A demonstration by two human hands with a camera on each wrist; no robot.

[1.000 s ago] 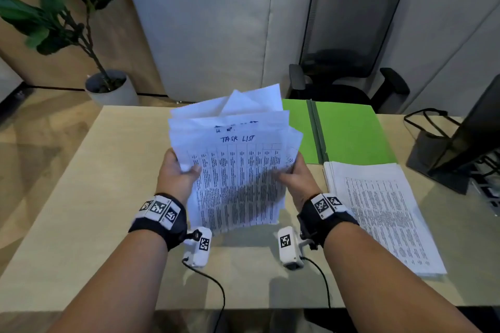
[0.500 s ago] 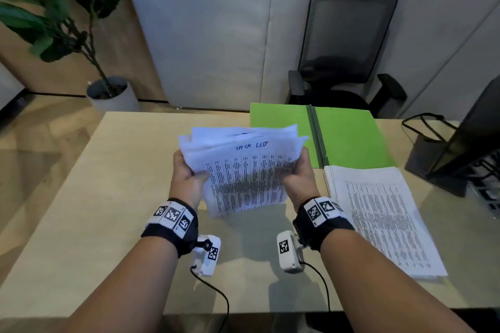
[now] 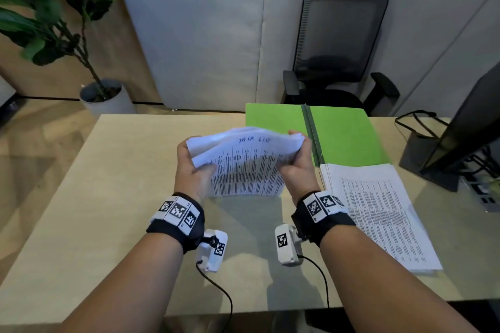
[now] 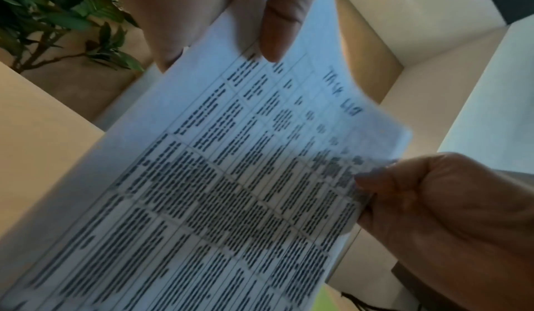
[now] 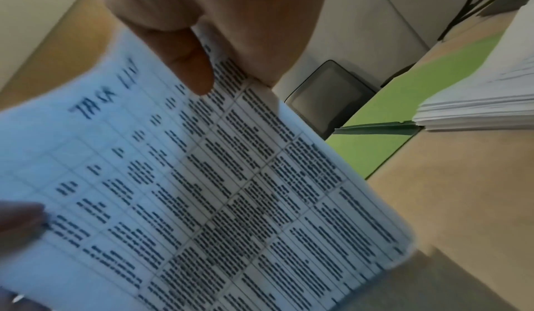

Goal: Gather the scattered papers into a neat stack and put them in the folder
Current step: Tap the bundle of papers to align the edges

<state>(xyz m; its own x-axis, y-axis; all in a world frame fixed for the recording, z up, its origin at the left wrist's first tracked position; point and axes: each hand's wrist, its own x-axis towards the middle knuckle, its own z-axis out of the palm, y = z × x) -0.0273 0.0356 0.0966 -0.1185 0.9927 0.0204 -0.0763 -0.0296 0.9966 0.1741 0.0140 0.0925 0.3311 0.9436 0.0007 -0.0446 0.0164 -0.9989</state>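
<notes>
papers [image 3: 244, 163] | held over beige desk [image 3: 113, 197] | green folder [image 3: 343, 138] open

Handwritten "TASK LIST" heads top sheet [image 3: 244, 159]; printed table text below too blurred.

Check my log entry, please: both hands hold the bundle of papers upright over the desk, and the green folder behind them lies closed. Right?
Not quite. The green folder lies open, its spine strip showing between two flat halves in the head view. The rest holds: left hand and right hand hold the bundle of papers upright over the desk.
</notes>
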